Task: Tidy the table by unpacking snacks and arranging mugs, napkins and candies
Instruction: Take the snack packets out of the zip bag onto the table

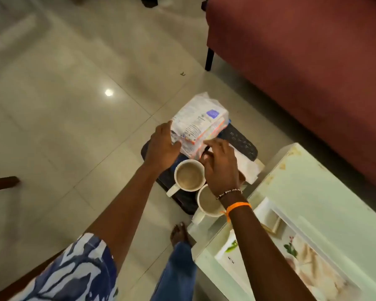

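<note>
White plastic snack packet [199,122] sits gripped in my left hand [162,146]; my right hand [220,165] pinches its lower edge, above two white mugs [189,175].

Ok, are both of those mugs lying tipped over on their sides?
No, both mugs stand upright, open tops facing the camera: one below the snack packet, the other partly hidden under the right wrist.

The print on the snack packet [199,120] is too blurred to read.
</note>
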A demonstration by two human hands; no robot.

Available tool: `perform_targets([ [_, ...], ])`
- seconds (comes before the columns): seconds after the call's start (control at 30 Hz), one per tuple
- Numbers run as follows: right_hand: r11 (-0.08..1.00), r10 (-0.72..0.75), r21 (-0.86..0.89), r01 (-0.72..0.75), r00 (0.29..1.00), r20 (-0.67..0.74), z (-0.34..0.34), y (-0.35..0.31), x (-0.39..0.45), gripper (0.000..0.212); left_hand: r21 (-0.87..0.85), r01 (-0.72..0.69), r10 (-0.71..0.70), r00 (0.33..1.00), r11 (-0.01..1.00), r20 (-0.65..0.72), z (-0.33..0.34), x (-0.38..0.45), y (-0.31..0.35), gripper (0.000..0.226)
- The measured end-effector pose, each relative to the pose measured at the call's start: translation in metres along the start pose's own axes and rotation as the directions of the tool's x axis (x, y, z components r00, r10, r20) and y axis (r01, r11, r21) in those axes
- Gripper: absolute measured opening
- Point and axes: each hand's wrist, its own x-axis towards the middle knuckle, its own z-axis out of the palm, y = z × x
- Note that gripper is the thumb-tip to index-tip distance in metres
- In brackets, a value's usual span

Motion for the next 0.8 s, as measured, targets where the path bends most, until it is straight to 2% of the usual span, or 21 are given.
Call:
perform_targets([
  [0.1, 0.992, 0.111, 0.066, -0.108, 0.993, -0.047, 0.005, -0.002, 0.027, 0.048, -0.155, 0.241, -0.241, 0.97, 0.958, 0.02, -0.005, 0.024, -0.009, 0.062],
  [0.17, 0.989, 0.141, 0.053, -0.14, 0.99, -0.026, 0.007, -0.004, 0.04, 0.05, -0.26, 0.422, -0.411, 0.906, 0.869, 0.096, -0.007, 0.033, -0.014, 0.063],
  [0.23, 0.987, 0.15, 0.049, -0.15, 0.989, -0.006, 0.01, -0.002, 0.046, 0.05, -0.328, 0.539, -0.515, 0.841, 0.776, 0.165, -0.007, 0.035, -0.02, 0.058],
  [0.37, 0.981, 0.191, 0.035, -0.192, 0.981, 0.019, 0.013, 0.001, 0.052, 0.05, -0.368, 0.602, -0.533, 0.798, 0.708, 0.28, -0.009, 0.036, -0.021, 0.035],
  [0.53, 0.966, 0.249, 0.055, -0.252, 0.967, 0.043, 0.021, 0.004, 0.055, 0.052, -0.413, 0.608, -0.523, 0.794, 0.678, 0.309, -0.008, 0.038, -0.027, 0.021],
  [0.6, 0.962, 0.265, 0.06, -0.268, 0.963, 0.051, 0.025, 0.005, 0.055, 0.052, -0.438, 0.623, -0.539, 0.781, 0.648, 0.315, -0.007, 0.039, -0.029, 0.025],
  [0.7, 0.958, 0.276, 0.065, -0.279, 0.96, 0.055, 0.029, 0.008, 0.056, 0.053, -0.468, 0.648, -0.551, 0.76, 0.601, 0.346, -0.006, 0.04, -0.03, 0.042],
  [0.8, 0.961, 0.262, 0.071, -0.266, 0.963, 0.057, 0.03, 0.01, 0.057, 0.054, -0.512, 0.651, -0.554, 0.754, 0.561, 0.351, -0.007, 0.042, -0.033, 0.048],
])
